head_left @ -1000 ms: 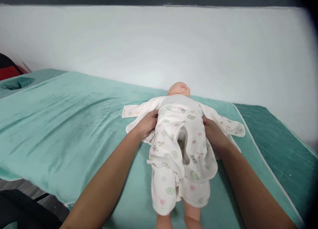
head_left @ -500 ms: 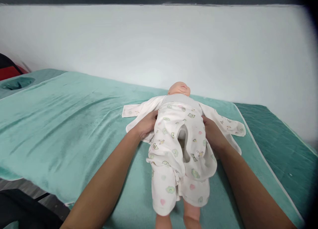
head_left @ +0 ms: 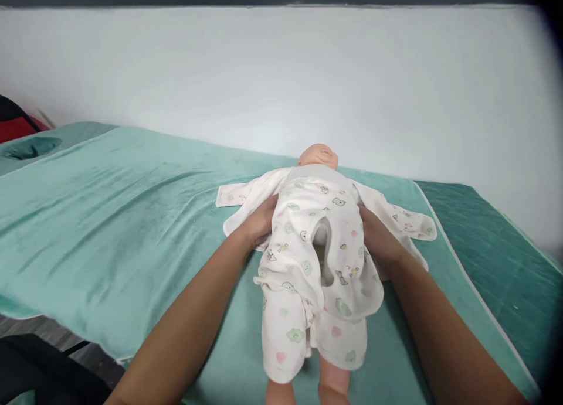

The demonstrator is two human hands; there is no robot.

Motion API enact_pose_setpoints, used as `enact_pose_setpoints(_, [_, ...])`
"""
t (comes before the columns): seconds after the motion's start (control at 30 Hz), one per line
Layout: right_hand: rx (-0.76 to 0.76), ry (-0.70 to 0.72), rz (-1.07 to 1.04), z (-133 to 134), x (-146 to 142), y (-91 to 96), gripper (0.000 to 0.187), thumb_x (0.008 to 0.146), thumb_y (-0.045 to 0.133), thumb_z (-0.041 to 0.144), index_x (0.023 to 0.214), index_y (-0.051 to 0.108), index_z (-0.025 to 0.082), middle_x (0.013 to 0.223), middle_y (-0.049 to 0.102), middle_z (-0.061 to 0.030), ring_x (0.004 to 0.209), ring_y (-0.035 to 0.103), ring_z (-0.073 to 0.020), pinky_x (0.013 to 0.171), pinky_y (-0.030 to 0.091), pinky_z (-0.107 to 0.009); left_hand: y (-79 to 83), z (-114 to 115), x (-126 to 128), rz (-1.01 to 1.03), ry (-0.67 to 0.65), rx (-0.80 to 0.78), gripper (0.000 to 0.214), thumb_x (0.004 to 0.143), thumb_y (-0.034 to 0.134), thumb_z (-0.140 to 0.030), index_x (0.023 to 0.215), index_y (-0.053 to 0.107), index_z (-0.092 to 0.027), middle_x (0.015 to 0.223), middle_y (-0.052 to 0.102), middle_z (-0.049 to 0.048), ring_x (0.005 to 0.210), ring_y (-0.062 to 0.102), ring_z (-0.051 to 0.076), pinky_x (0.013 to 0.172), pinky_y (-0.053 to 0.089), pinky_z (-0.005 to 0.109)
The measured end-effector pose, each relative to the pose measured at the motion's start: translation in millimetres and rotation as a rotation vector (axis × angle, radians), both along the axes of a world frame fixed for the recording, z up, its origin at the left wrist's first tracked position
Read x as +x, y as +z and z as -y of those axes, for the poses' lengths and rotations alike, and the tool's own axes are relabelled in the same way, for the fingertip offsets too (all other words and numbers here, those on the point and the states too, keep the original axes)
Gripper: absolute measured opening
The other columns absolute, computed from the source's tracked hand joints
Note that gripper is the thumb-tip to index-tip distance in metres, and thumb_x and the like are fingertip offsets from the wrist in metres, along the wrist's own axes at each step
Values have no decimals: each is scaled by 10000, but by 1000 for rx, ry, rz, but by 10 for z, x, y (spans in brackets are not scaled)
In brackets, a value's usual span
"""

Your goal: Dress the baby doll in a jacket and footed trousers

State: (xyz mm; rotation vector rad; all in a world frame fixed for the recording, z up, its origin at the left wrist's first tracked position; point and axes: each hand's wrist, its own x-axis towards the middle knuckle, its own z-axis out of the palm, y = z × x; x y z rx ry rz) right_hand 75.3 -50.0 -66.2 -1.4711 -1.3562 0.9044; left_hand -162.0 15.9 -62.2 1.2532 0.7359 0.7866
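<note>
A baby doll (head_left: 317, 155) lies on its back, its head toward the wall and its bare lower legs toward me. White trousers (head_left: 303, 217) with a green and pink print and an open crotch cover its belly and upper legs. A white long-sleeved top (head_left: 259, 188) lies spread out at both sides. My left hand (head_left: 261, 220) grips the trousers at the doll's left-hand side in view. Opposite it, my right hand (head_left: 373, 232) holds the other side. The fingertips of both hands are hidden behind the cloth and the body.
A light green sheet (head_left: 109, 217) with soft wrinkles lies under the doll. Darker green quilted fabric (head_left: 497, 235) shows at the right. A white wall (head_left: 264, 77) stands behind. Dark objects (head_left: 39, 364) are at the lower left, and a red and black item (head_left: 17, 123) at the far left.
The doll's legs and the lower part of the trousers have shifted slightly to the left. Both hands stay at the sides of the waist with barely any movement.
</note>
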Motion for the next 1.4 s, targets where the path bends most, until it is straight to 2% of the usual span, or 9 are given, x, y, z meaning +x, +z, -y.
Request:
enact_pose_setpoints(0.1, [-34,21,-22,11,-48,20,337,731,746,332,1051,723,228,1151,723,-69,1020,651,-297,914,520,-436,12,5,17,19,0,18,597,676,800,-309,1242,656,-191,1113,737,126,1107,636,328,919,505,416])
enact_pose_setpoints(0.37, [36,52,-119,-9,-80,-2,377,736,763,377,1082,712,236,1149,732,-69,1037,658,-300,872,532,-406,-13,-42,58,58,28,-35,574,665,800,-293,1214,670,-188,1060,751,112,1024,668,304,880,527,409])
enact_pose_setpoints(0.53, [68,7,-89,-15,-81,-24,379,735,767,398,1089,711,275,1128,741,-59,1064,656,-315,879,532,-421,15,-50,93,79,55,-116,444,680,773,-308,1099,720,-170,971,765,100,960,682,290,856,535,410])
enact_pose_setpoints(0.77, [73,-67,-132,-22,-80,-70,377,736,745,370,1084,697,230,1188,721,-73,1114,643,-314,903,529,-420,-2,-52,117,60,140,-136,381,648,773,-297,1001,740,-160,927,766,84,889,688,276,825,533,401])
enact_pose_setpoints(1.0, [105,-47,-103,-17,-88,-28,374,755,712,353,1117,696,258,1210,712,-57,1091,648,-297,904,524,-408,-20,-53,101,50,123,-64,481,727,728,-479,1092,719,-166,992,760,97,986,674,291,879,518,397])
enact_pose_setpoints(1.2, [114,-73,-52,-28,-61,-78,348,761,694,364,1095,705,265,1148,732,-53,1089,645,-292,905,521,-417,-47,-55,84,13,144,25,529,767,677,-541,1162,699,-190,1105,741,90,1072,651,285,969,473,392])
enact_pose_setpoints(1.4, [92,-100,-10,-34,-43,-92,277,762,651,282,1030,715,254,1104,742,-44,1074,641,-285,882,512,-399,-51,-44,67,-18,158,12,531,785,657,-549,1166,695,-180,1076,746,94,1035,659,290,932,484,396])
